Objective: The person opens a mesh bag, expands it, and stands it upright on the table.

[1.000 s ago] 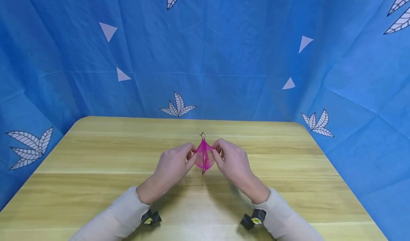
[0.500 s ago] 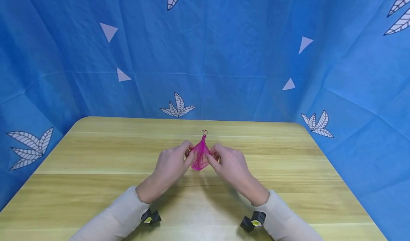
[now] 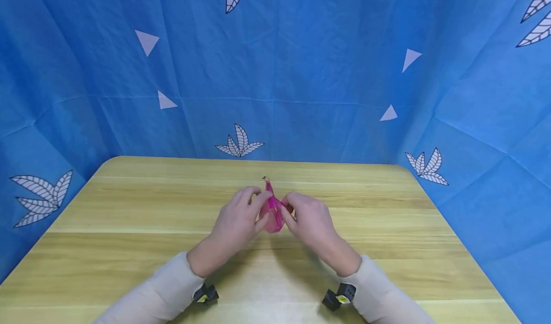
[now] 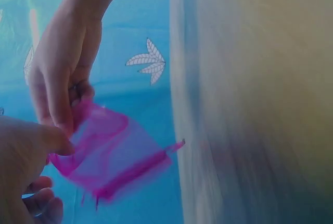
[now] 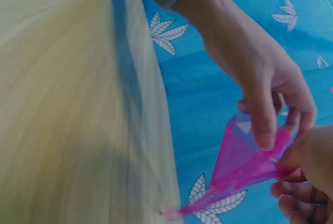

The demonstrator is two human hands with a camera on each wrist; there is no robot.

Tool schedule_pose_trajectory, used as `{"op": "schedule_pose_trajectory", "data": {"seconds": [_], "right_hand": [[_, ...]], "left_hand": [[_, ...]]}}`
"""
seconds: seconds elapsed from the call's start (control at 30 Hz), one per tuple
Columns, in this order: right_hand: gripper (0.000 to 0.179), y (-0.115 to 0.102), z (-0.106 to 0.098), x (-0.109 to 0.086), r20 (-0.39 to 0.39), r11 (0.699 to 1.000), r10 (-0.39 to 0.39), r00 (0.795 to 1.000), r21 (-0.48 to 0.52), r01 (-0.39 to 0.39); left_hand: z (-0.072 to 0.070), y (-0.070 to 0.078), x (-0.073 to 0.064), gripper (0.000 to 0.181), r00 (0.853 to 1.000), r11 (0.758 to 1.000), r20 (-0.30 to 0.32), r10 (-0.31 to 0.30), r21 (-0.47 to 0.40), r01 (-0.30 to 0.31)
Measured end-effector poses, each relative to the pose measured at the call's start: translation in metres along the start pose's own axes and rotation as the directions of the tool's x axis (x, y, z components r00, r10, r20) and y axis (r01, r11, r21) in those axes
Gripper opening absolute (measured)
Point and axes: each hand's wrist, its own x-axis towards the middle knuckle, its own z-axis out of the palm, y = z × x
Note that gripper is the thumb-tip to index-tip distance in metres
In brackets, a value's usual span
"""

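A small sheer magenta pouch is held between both hands above the middle of the table. Its narrow, gathered end points away from the person, with a thin cord loop at the tip. My left hand has its thumb and forefinger around the pouch's left side, with the fingertips spaced apart. At the opposite side, my right hand pinches the edge between thumb and forefinger. In the left wrist view the see-through fabric spreads between the hands. The right wrist view shows the fabric tapering toward the table.
The pale wooden table extends on both sides of the hands. A blue curtain with white leaf and triangle prints hangs behind it and along both sides. Dark wrist devices sit below both sleeves.
My left hand has shifted forward and right along the pouch, its fingertips spreading. The pouch's narrow end swung right, then left, and its body looks more bunched. My right hand keeps its pinch.
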Motion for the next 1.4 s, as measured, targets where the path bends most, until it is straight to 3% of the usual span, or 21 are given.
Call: {"op": "schedule_pose_trajectory", "data": {"seconds": [0.13, 0.3, 0.5, 0.77, 0.97, 1.17, 1.27, 1.4], "right_hand": [[0.012, -0.0031, 0.0025, -0.0018, -0.029, 0.998, -0.066, 0.997, -0.014, 0.066], [0.013, -0.0067, 0.0034, -0.0041, -0.028, 0.999, -0.054, 0.998, -0.006, 0.053], [0.012, -0.0064, 0.0040, -0.0058, -0.016, 0.998, -0.013, 1.000, -0.062, 0.012], [0.010, -0.0057, 0.0072, -0.0055, -0.071, 0.991, -0.111, 0.991, -0.086, 0.105], [0.014, -0.0040, 0.0044, -0.0061, -0.080, 0.994, -0.030, 0.996, -0.112, 0.021], [0.011, 0.0011, 0.0029, -0.0056, -0.099, 0.993, 0.016, 0.995, -0.112, -0.027], [0.012, 0.0026, 0.0041, -0.0041, -0.130, 0.994, -0.025, 0.991, -0.110, 0.010], [0.014, 0.0011, 0.0072, -0.0027, -0.162, 0.986, -0.138, 0.977, -0.120, 0.119]], "left_hand": [[0.0012, 0.0020, -0.0003, 0.033, 0.996, 0.998, -0.062, 0.058, 0.018, -0.057], [0.0018, 0.0016, -0.0014, 0.016, 0.992, 0.997, -0.103, 0.069, 0.035, -0.066], [0.0017, -0.0017, -0.0011, 0.019, 0.996, 0.999, -0.085, 0.010, 0.048, -0.006], [0.0057, 0.0048, -0.0019, 0.016, 0.997, 0.997, -0.041, 0.065, 0.036, -0.064], [0.0039, 0.0063, -0.0025, 0.011, 0.997, 1.000, -0.072, 0.008, -0.009, -0.009], [0.0059, 0.0050, -0.0036, 0.011, 0.998, 1.000, -0.069, 0.003, -0.003, -0.003], [0.0066, 0.0052, -0.0035, 0.013, 0.998, 1.000, -0.066, 0.013, -0.001, -0.013], [0.0072, 0.0058, -0.0030, 0.017, 0.997, 0.999, -0.070, 0.035, -0.008, -0.035]]}}
